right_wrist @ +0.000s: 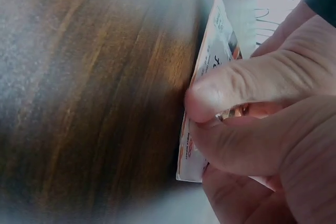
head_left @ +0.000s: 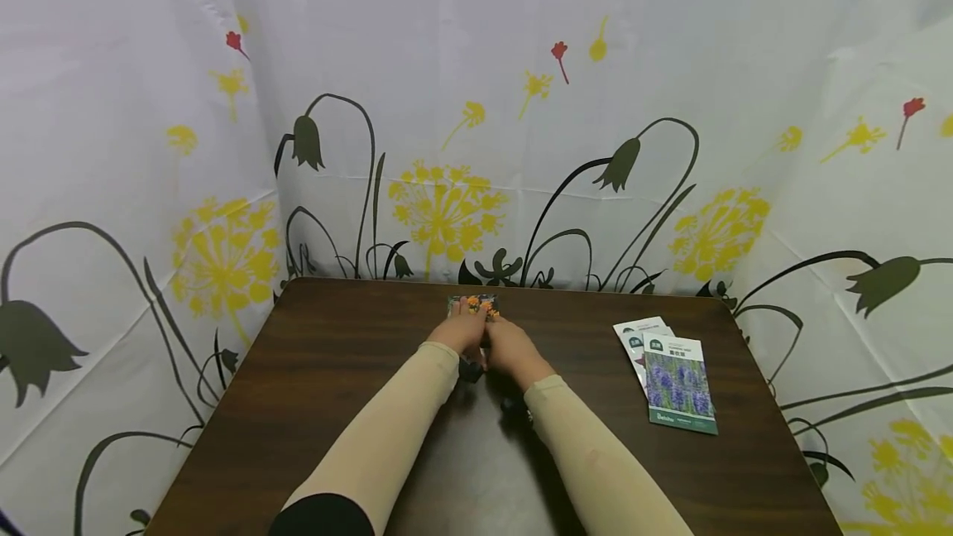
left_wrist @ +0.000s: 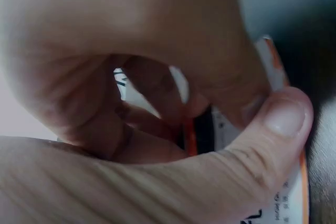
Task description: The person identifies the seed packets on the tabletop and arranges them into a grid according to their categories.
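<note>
Near the far edge of the table, both hands hold a small seed packet (head_left: 486, 302) with orange flowers on its front. My left hand (head_left: 463, 332) grips it from the left, and my right hand (head_left: 514, 347) pinches it from the right, close beside the other hand. The right wrist view shows two thumbs side by side on the white, printed face of the packet (right_wrist: 193, 167). Its orange-trimmed edge (left_wrist: 305, 192) runs past a thumb in the left wrist view. Fingers hide much of the packet.
On the right of the brown wooden table (head_left: 328, 404) lies a seed packet with purple flowers (head_left: 679, 383), overlapping other white-topped packets (head_left: 639, 327). A flower-patterned curtain (head_left: 462, 40) hangs behind the table and on both sides.
</note>
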Available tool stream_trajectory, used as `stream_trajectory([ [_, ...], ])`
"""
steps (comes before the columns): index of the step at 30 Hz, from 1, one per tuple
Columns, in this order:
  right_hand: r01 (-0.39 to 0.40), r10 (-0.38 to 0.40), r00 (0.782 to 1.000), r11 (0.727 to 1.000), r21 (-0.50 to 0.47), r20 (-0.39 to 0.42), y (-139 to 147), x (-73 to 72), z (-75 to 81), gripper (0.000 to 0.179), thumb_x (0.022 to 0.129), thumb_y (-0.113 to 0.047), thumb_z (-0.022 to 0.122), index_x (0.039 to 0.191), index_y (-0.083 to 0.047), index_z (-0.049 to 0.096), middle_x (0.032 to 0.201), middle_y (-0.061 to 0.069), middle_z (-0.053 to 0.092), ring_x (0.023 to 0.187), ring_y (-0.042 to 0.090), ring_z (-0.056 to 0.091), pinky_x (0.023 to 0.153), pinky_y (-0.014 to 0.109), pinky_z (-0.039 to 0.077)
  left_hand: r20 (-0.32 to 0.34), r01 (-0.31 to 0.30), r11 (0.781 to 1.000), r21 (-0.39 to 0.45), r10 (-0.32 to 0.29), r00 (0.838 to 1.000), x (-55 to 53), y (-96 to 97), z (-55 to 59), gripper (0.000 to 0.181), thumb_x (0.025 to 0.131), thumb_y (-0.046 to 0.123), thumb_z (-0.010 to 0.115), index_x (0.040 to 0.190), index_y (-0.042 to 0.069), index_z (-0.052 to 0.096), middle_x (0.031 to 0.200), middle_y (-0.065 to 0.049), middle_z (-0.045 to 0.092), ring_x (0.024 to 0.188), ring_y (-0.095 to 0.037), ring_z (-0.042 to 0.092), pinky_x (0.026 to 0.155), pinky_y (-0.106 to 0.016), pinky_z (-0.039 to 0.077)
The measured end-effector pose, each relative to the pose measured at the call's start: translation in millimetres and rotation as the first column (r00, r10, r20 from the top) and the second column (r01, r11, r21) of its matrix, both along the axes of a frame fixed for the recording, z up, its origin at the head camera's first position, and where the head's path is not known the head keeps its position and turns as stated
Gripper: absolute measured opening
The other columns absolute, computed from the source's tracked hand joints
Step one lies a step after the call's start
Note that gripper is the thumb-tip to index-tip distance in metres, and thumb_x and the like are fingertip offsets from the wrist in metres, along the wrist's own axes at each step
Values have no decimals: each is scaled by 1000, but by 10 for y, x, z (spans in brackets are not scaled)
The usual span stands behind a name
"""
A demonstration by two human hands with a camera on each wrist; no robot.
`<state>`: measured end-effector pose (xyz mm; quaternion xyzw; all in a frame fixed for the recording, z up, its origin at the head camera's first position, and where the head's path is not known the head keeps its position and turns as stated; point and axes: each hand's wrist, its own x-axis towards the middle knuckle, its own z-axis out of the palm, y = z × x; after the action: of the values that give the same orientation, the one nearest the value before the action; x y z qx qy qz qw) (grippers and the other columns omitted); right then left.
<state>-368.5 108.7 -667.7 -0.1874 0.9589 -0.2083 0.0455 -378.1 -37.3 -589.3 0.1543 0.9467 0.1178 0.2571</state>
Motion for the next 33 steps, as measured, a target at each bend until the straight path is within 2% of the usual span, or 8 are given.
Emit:
stream_trajectory([
  [5,11,-11,1000,1000,-10,16,25,-68,-13,72,70,-21,100,138,-21,76,154,10,66,141,34,63,112,51,56,-35,-1,1000,-29,0,999,-51,32,-67,126,81,30,100,174,3,20,177,-39,1,168,-56,3,131,-65,30],
  [10,27,-27,999,1000,-15,25,-18,109,366,42,76,-13,97,116,-14,83,134,14,74,118,35,72,98,55,60,-61,-25,998,-57,22,998,113,84,121,112,88,20,92,174,3,22,178,-38,2,169,-53,4,136,-60,22],
  [14,39,-37,998,998,-48,51,-106,268,585,41,82,-3,92,121,-9,81,137,16,74,128,38,69,108,54,57,-85,-21,997,-78,15,996,141,58,160,102,92,12,87,173,2,26,178,-38,6,169,-52,9,131,-58,34],
  [17,28,-28,1000,997,-69,6,-131,212,431,49,82,-5,91,129,-13,79,141,12,73,133,35,67,110,52,57,-75,-2,997,-80,-4,997,126,-12,180,102,95,15,86,173,2,23,178,-36,9,169,-50,9,125,-57,44],
  [20,-2,-1,999,996,-93,-35,-166,110,233,45,84,-8,89,127,-15,80,136,10,75,126,32,70,103,51,59,-57,-9,998,-56,6,998,93,-98,119,103,97,21,85,174,3,20,179,-35,8,169,-50,8,125,-59,42],
  [22,-8,6,1000,995,-104,-25,-195,110,225,37,87,-10,86,123,-15,81,131,11,75,120,32,72,100,50,59,-64,-14,999,-40,11,998,79,-139,64,98,100,22,82,174,2,21,178,-37,12,169,-52,8,128,-61,38],
  [27,21,-8,996,988,-151,86,-234,237,548,28,91,-4,83,118,-8,81,132,16,73,122,35,70,107,53,56,-106,-10,1000,-17,8,994,53,-169,20,100,95,24,85,172,0,25,175,-41,12,167,-57,10,129,-63,36],
  [33,1,3,1000,984,-180,19,-241,151,402,39,91,-4,80,129,-8,77,133,18,72,123,37,71,105,55,57,-116,-7,1000,1,7,993,56,-197,92,102,95,23,87,172,0,25,176,-42,9,167,-56,11,130,-63,34],
])
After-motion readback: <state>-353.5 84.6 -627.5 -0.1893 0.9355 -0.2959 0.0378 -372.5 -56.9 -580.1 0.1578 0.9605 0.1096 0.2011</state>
